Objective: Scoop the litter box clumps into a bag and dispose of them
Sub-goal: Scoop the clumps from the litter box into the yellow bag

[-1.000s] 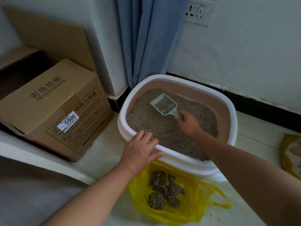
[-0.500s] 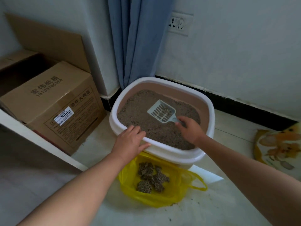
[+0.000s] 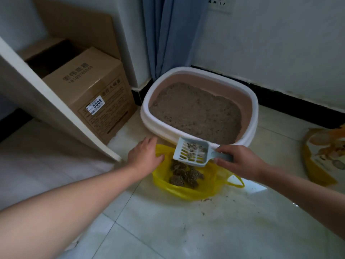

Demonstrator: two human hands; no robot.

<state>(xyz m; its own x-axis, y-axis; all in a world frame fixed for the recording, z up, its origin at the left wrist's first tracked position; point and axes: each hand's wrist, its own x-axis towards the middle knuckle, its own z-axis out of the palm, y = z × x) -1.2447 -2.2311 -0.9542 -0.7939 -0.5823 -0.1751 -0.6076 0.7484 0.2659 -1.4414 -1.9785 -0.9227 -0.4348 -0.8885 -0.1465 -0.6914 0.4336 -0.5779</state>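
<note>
A white-rimmed litter box (image 3: 251, 126) full of grey-brown litter stands on the floor against the wall. In front of it lies an open yellow plastic bag (image 3: 214, 184) with several dark clumps (image 3: 183, 176) inside. My right hand (image 3: 240, 161) grips the handle of a pale blue slotted scoop (image 3: 192, 152), held over the bag with a few small clumps in it. My left hand (image 3: 143, 156) rests on the bag's left edge, fingers spread; whether it pinches the plastic is unclear.
A cardboard box (image 3: 93, 94) stands left of the litter box, behind a slanted white board (image 3: 56, 109). A blue curtain (image 3: 168, 34) hangs behind. An orange-and-white printed bag (image 3: 324, 156) lies at the right. Litter crumbs dot the tiled floor (image 3: 205, 199) near the yellow bag.
My right hand lifted the scoop out of the litter box and brought it over the yellow bag. My left hand left the box rim and dropped to the bag's edge.
</note>
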